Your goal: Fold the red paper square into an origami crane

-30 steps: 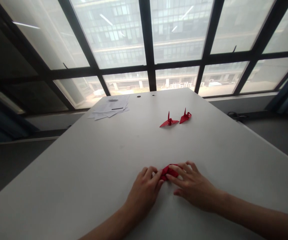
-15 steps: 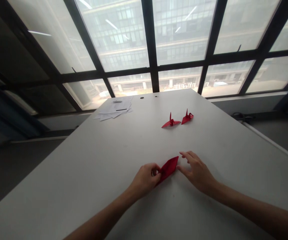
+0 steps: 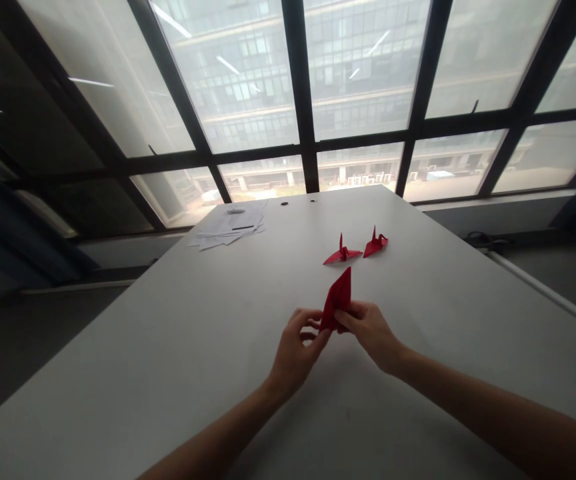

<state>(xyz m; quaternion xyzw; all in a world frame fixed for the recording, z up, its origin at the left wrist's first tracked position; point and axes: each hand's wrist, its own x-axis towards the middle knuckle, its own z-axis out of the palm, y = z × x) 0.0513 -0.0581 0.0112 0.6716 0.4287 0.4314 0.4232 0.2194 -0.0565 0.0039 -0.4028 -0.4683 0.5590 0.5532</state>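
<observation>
A folded red origami paper (image 3: 339, 293), long and pointed at the top, is held tilted upright above the table between my two hands. My left hand (image 3: 299, 343) pinches its lower left edge between thumb and fingers. On the other side, my right hand (image 3: 371, 331) grips the lower right part, thumb on the near face and fingers behind. My fingers hide the paper's lower end. Farther off, two finished red paper cranes stand side by side: a left crane (image 3: 343, 255) and a right crane (image 3: 375, 245).
The white table (image 3: 208, 320) reaches toward a dark-framed window (image 3: 308, 157). Loose white sheets (image 3: 228, 230) with a dark pen (image 3: 243, 228) on top lie at its far left. Two small dark spots or holes show near the far edge.
The red paper has been lifted off the table and turned more upright. My right hand, open beside it before, has closed on it; my left hand keeps its pinch. The view tilted slightly up.
</observation>
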